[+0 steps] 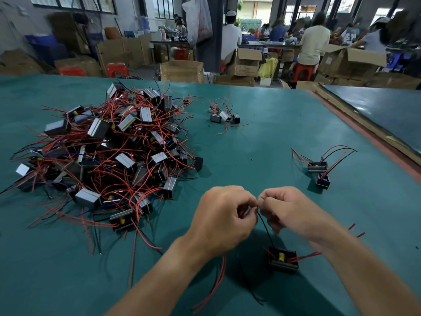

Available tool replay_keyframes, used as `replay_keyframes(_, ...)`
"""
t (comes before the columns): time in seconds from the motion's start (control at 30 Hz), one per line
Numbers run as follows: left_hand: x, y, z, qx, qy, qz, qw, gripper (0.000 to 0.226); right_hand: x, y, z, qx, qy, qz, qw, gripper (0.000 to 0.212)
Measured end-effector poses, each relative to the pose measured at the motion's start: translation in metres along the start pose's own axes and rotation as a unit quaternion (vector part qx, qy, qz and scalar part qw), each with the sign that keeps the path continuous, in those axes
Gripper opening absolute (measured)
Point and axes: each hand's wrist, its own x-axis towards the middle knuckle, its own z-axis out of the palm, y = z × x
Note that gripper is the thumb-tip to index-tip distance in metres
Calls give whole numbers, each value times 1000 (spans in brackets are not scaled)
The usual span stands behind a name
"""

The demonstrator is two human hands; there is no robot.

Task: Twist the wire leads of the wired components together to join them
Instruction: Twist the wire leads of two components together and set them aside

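On the green worktop (262,137), left hand (224,221) and right hand (293,215) met, each pinching a black lead (265,228) above its component (283,260).

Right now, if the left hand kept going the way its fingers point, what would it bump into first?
The right hand. The left hand points its fingers rightward, straight at it, where both pinch a black wire lead. They look nearly touching, though depth is hard to judge.

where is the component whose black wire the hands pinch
Head view, low right of centre: the component lies on the green table below the right hand and left hand, its black wire rising to them.
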Motion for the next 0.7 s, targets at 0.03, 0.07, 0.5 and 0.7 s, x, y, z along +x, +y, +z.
replay_keyframes(0.03, -1, 0, 1, 11, 5, 13, 1000, 4, 0, 0, -1, 23, -4, 9, 1000, 26)
replay_keyframes(0.07, -1, -1, 1, 4, 8, 9, 1000, 5, -1, 0, -2, 36, -2, 4, 999, 26)
replay_keyframes(0.5, 8, 0, -9, -322, -82, -272, 903, 24, -2, 6, -12, -49, 30, -176, 983, 16)
replay_keyframes(0.7, 9, 2, -9, -325, -88, -269, 902, 25, -2, 4, -11, -74, 15, -180, 981, 17)
